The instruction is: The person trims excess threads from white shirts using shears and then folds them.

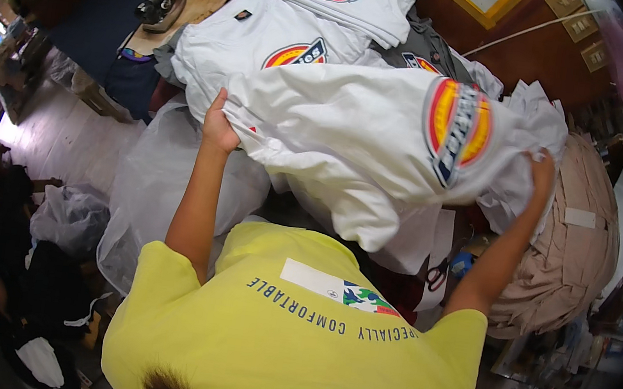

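Observation:
A white T-shirt (337,119) with a large red, yellow and dark blue printed emblem is stretched sideways in front of me. My left hand (219,127) is closed on its left end, thumb pointing up along the cloth. At the other end, my right hand (540,166) grips the crumpled fabric; some of its fingers are hidden by folds. The lower edge of the shirt hangs loosely toward me. Just beyond it, more white T-shirts (294,27) with similar emblems lie piled on the table, with a dark grey shirt (433,44) among them.
An iron (164,14) rests on a tan pad at the back left of the dark blue table cover (91,16). A clear plastic bag (157,198) stands left of me. Right are a bundle of beige cloth (573,268) and dark-handled scissors (436,276).

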`<state>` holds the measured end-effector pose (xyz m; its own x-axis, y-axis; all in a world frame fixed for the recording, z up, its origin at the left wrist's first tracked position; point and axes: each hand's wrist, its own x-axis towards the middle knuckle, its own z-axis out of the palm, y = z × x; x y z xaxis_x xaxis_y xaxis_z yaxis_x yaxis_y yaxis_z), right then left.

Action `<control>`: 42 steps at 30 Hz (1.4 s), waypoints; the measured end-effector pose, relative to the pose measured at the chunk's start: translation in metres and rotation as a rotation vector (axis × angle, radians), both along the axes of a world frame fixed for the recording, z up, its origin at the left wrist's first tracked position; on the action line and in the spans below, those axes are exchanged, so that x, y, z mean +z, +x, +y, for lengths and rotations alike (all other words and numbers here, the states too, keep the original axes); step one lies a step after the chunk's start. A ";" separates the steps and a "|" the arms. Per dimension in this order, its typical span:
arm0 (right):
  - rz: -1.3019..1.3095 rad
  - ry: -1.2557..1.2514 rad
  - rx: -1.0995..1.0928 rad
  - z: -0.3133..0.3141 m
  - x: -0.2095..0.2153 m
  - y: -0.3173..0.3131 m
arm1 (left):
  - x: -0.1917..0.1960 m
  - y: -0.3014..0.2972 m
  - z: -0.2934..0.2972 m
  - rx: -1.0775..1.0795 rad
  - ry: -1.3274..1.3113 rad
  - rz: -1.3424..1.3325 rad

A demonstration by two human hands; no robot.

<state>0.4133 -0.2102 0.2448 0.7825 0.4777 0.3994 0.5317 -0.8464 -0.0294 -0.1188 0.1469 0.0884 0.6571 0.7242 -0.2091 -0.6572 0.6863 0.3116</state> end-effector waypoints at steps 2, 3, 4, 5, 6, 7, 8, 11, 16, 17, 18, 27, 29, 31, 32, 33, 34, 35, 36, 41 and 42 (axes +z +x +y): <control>0.286 0.380 0.303 0.049 -0.054 -0.064 | 0.014 0.018 -0.021 -0.072 -0.019 -0.021; 0.900 0.596 0.604 0.069 -0.075 -0.113 | 0.016 0.029 -0.029 -0.093 -0.003 -0.065; 1.023 0.384 0.801 0.099 -0.073 -0.176 | 0.023 0.038 -0.036 -0.110 0.024 -0.099; 1.394 0.311 0.900 0.107 -0.094 -0.221 | 0.032 0.054 -0.044 -0.139 0.020 -0.145; 1.390 0.051 0.886 0.123 -0.089 -0.280 | 0.041 0.066 -0.052 -0.175 0.038 -0.179; 1.235 0.022 0.962 0.126 -0.095 -0.320 | 0.054 0.079 -0.062 -0.219 0.052 -0.226; 0.901 0.008 1.176 0.134 -0.128 -0.332 | 0.068 0.095 -0.071 -0.275 0.066 -0.279; 0.993 0.103 0.934 0.142 -0.133 -0.327 | 0.106 0.113 -0.076 -0.281 0.237 -0.138; 1.141 0.717 1.038 0.068 -0.049 -0.206 | 0.100 0.115 -0.004 0.091 1.002 0.376; 1.407 1.028 1.051 0.053 0.005 -0.206 | 0.094 0.113 0.002 0.276 1.387 0.639; 1.619 1.323 1.055 0.039 0.059 -0.206 | 0.091 0.110 0.004 0.483 1.764 0.906; 0.327 1.410 0.851 -0.089 0.177 -0.179 | 0.217 0.094 0.017 1.111 2.456 0.792; -0.146 1.097 0.421 -0.081 0.140 -0.156 | 0.225 0.101 0.037 0.512 2.301 0.481; -0.164 0.723 0.053 -0.070 0.065 -0.127 | 0.178 0.132 0.059 -0.114 2.061 0.506; 0.020 0.491 -0.102 -0.050 0.016 -0.127 | 0.151 0.133 0.069 -0.319 2.005 0.617; 0.006 0.179 -0.097 -0.057 -0.041 -0.118 | 0.116 0.142 0.079 -0.445 1.906 0.674; 0.188 0.106 -0.044 -0.062 -0.091 -0.118 | 0.076 0.147 0.089 -0.561 1.802 0.738; 0.372 0.039 0.000 -0.068 -0.139 -0.119 | 0.033 0.147 0.096 -0.442 1.793 0.905; 0.514 -0.110 0.049 -0.068 -0.172 -0.131 | -0.005 0.142 0.098 -0.320 1.768 1.077; 1.038 0.065 0.166 -0.079 -0.225 -0.173 | -0.065 0.118 0.030 -0.610 0.952 1.085; 1.083 0.114 0.127 -0.064 -0.211 -0.178 | -0.067 0.118 0.027 -0.583 0.908 1.062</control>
<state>0.2351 -0.2746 0.0339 0.6932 0.5837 -0.4229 0.2599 -0.7497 -0.6086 -0.0011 0.1739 0.0213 0.7252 0.5638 -0.3952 0.4259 0.0836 0.9009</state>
